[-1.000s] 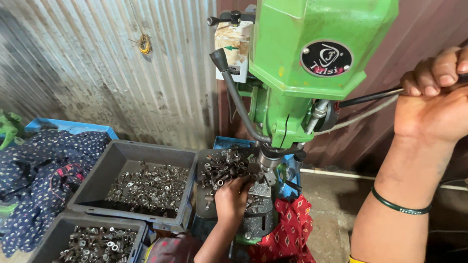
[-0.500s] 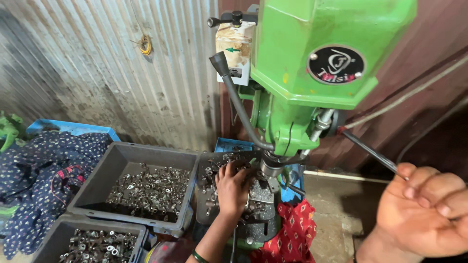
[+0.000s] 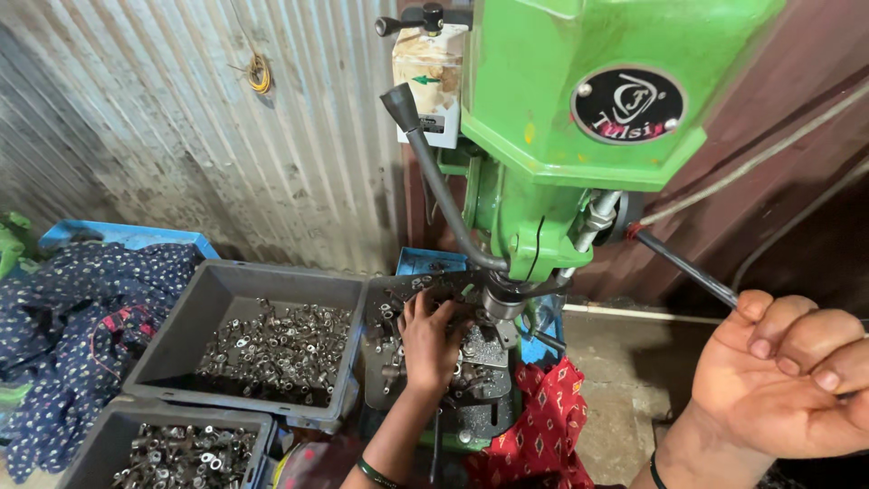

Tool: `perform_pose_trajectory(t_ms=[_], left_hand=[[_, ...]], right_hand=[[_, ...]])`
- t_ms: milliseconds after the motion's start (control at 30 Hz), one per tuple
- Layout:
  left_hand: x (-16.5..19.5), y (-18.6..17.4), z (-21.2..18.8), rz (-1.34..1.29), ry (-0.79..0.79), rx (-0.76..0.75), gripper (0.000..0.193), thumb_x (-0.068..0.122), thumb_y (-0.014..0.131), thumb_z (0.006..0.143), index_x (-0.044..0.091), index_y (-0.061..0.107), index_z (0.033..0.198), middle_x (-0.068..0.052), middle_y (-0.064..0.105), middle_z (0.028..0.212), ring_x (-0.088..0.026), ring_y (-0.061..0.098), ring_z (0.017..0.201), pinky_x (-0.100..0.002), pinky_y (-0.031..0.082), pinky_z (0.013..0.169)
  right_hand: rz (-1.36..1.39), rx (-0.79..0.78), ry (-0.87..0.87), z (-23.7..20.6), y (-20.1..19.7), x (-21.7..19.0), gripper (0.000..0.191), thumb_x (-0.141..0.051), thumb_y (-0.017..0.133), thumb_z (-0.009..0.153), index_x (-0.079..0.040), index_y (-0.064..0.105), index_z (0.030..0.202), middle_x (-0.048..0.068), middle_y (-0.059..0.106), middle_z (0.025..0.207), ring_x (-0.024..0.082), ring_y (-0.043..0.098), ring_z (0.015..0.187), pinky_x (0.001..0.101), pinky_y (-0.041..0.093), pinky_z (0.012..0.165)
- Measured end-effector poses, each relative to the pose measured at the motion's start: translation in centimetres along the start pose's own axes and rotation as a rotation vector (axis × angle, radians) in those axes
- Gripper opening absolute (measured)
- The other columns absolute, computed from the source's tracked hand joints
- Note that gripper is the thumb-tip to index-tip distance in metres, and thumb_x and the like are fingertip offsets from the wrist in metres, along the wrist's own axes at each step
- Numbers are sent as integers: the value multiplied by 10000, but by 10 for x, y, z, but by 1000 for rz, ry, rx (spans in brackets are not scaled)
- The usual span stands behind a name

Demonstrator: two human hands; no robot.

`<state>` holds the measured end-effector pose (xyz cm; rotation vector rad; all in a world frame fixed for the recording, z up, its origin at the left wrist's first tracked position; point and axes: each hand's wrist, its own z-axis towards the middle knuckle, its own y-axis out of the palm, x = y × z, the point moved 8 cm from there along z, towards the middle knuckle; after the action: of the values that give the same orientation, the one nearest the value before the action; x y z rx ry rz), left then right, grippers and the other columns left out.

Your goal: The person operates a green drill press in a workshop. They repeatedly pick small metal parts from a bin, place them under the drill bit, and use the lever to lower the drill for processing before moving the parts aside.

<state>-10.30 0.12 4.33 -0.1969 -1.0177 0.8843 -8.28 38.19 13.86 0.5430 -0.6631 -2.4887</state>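
Note:
A green drill press stands in front of me. My right hand is closed around the dark feed lever at the lower right. My left hand reaches down onto the machine's table, resting among small metal parts just left of the spindle. Whether its fingers pinch a part is hidden. A dark hose curves from the upper left down to the spindle.
A grey bin of small metal parts sits left of the machine, a second grey bin below it. Blue patterned cloth lies at far left, red patterned cloth under the table. Corrugated metal wall behind.
My right hand has swung the feed lever from high at the upper right down to the lower right. My left hand has shifted slightly left on the table among the parts.

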Motion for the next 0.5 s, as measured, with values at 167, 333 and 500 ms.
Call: perform_pose_trajectory(t_ms=[167, 333, 500], left_hand=[[5, -18, 0, -185, 116, -40, 286, 172, 791, 775, 167, 753, 1058, -61, 654, 1219, -342, 562, 1192, -463, 431, 1016], [-14, -30, 3, -276, -147, -43, 242, 200, 645, 932, 105, 689, 1150, -165, 718, 1038, -396, 673, 971, -459, 523, 825], [-9, -1, 4, -61, -284, -247, 314, 326, 567, 1023, 67, 743, 1043, -211, 725, 889, -437, 678, 892, -503, 504, 747]], right_hand=[[-51, 6, -10, 8, 29, -8, 424, -485, 382, 1137, -150, 366, 877, 1, 377, 660, 157, 356, 622, 315, 385, 688], [-69, -17, -7, 80, 63, 7, 424, -463, 366, 1178, -129, 353, 917, 4, 331, 672, 129, 283, 598, 273, 277, 605], [-62, -44, 177, 165, 88, 43, 454, -497, 402, 1207, -107, 421, 975, 0, 316, 712, 123, 266, 599, 251, 222, 595]])
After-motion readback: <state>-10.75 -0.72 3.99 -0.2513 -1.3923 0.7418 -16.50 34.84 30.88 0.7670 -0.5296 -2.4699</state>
